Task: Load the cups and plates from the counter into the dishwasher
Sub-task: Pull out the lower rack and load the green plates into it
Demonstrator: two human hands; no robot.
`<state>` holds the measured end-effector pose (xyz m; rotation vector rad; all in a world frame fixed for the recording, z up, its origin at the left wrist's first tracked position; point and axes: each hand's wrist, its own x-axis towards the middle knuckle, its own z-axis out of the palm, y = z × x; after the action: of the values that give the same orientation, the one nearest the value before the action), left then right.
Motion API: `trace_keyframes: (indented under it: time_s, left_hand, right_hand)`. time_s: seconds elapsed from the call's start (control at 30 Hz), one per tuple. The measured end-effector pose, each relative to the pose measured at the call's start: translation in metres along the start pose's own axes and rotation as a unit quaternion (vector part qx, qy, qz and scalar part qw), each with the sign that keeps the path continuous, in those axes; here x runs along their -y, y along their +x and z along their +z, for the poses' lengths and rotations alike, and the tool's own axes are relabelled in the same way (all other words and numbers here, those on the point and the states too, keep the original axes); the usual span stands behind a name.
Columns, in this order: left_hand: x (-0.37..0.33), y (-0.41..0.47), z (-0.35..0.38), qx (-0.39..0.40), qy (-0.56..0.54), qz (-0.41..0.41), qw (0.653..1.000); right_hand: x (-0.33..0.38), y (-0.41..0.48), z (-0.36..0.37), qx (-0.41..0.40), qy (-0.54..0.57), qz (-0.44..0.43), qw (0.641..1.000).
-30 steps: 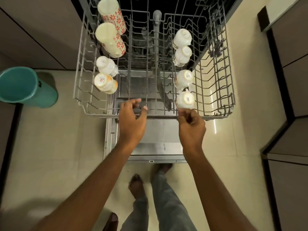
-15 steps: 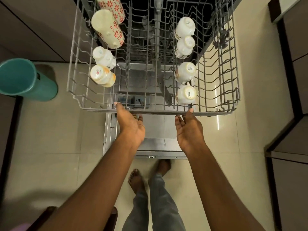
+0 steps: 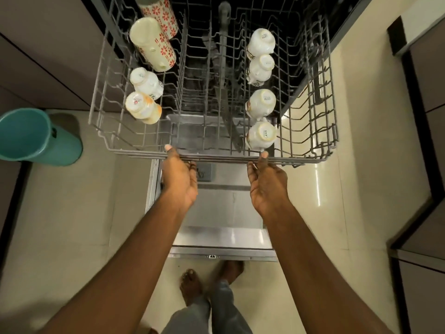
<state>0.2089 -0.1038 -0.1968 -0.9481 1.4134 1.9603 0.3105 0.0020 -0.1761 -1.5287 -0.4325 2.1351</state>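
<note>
Pale floor [image 3: 72,213] lies under the pulled-out rack [image 3: 134,152], where cups [image 3: 261,138] sit upside down. Right hand [image 3: 268,184] touches its rim with straight fingers [image 3: 263,160]; left hand [image 3: 179,182] fingers curl below, grip unclear. A hard shove could tip cups over.

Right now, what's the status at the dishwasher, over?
Left hand and right hand open, touching rack front. Eight cups loaded. No obstruction seen.

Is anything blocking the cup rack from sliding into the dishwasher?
Nothing visible does. The left hand and right hand touch the rack at its front rim; the cups sit inside it. The dark interior shows little.
</note>
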Motion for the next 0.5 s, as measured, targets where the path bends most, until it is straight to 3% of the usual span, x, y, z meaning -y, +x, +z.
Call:
trace_keyframes:
  time_s: [0.27, 0.5]
  left_hand:
    - [-0.033, 0.041, 0.052, 0.068, 0.014, 0.023, 0.997]
    - [-0.065, 0.083, 0.113, 0.08, 0.057, 0.027, 0.995]
  right_hand:
    - [0.032, 0.047, 0.063, 0.017, -0.04, -0.029, 0.999]
    - [0.062, 0.095, 0.121, 0.007, -0.054, -0.058, 0.997]
